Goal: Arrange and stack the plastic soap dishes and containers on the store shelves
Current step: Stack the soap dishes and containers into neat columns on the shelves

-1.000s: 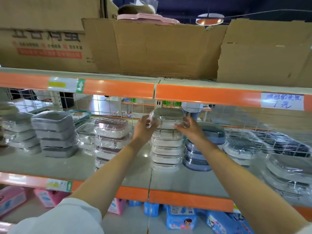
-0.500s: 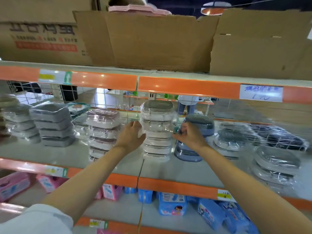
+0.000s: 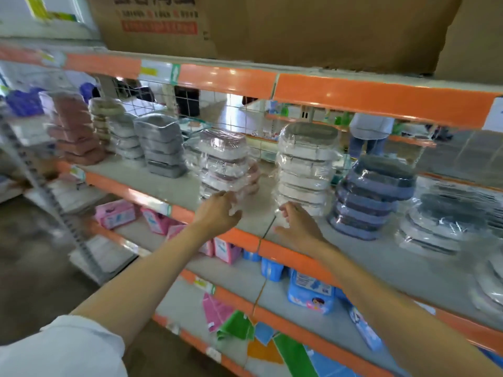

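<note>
Stacks of wrapped plastic soap dishes stand on the grey shelf [image 3: 261, 202]. In the middle is a tall white and grey stack [image 3: 306, 167]; left of it a pink and white stack [image 3: 226, 164] leans. My left hand [image 3: 217, 213] touches the foot of the pink and white stack, fingers loosely curled on the wrap. My right hand [image 3: 296, 223] hovers with relaxed fingers just in front of the foot of the white stack, holding nothing. A blue stack [image 3: 373, 197] stands to the right.
Grey stacks [image 3: 160, 145], beige and brown-pink stacks [image 3: 74, 129] fill the shelf's left; clear-wrapped dark dishes [image 3: 446, 221] lie at right. Cardboard boxes [image 3: 299, 28] sit on the shelf above. Pink and blue packs [image 3: 310, 292] fill lower shelves. A person stands beyond the wire back.
Both hands dropped from the upper part of the white stack to its foot and let go. My left hand went to the pink and white stack. The view swung left and down.
</note>
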`<state>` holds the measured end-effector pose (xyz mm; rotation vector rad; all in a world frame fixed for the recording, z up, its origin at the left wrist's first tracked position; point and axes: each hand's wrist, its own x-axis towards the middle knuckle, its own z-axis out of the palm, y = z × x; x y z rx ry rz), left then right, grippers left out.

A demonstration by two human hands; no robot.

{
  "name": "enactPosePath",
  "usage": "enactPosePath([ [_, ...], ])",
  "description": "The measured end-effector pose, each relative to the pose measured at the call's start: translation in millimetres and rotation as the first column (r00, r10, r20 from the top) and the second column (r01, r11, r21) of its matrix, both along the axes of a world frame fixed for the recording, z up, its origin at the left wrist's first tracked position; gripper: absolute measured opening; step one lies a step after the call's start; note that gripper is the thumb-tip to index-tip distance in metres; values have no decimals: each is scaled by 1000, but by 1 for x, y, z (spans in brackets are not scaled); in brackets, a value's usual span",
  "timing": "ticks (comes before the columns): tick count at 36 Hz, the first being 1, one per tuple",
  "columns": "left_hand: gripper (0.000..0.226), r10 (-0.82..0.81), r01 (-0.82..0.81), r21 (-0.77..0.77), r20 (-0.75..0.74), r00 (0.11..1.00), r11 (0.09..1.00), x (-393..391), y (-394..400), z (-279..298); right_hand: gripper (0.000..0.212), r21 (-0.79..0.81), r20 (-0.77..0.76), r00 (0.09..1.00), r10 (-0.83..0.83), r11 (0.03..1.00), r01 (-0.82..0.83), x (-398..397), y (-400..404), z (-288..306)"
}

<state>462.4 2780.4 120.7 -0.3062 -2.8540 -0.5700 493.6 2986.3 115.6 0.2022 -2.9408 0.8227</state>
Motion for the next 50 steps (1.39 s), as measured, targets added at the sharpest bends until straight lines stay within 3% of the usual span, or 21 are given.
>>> enactPosePath([
  [10,37,172,-169,-61,58,983,984,7,-128,-10,46,194,-45,961,271,947,-258,-31,-124,3],
  [20,35,298,-293,-101,40,954,951,-24,-307,10,46,325,-91,911,402,877,-354,-93,-317,4],
  [27,55,290,-281,-98,86,953,955,-51,-409,7,45,297,-91,903,419,877,-377,-123,-415,-2],
  [40,31,222,-203,-136,142,965,970,-128,-485,-24,41,257,30,942,333,908,-330,-216,-508,-23],
  [45,41,257,-238,-149,122,959,960,-168,-528,-8,44,167,-48,943,330,933,-318,-271,-551,-19],
  [50,31,251,-238,-150,75,965,960,-218,-588,40,43,-1,-159,946,281,959,-285,-335,-604,29],
])
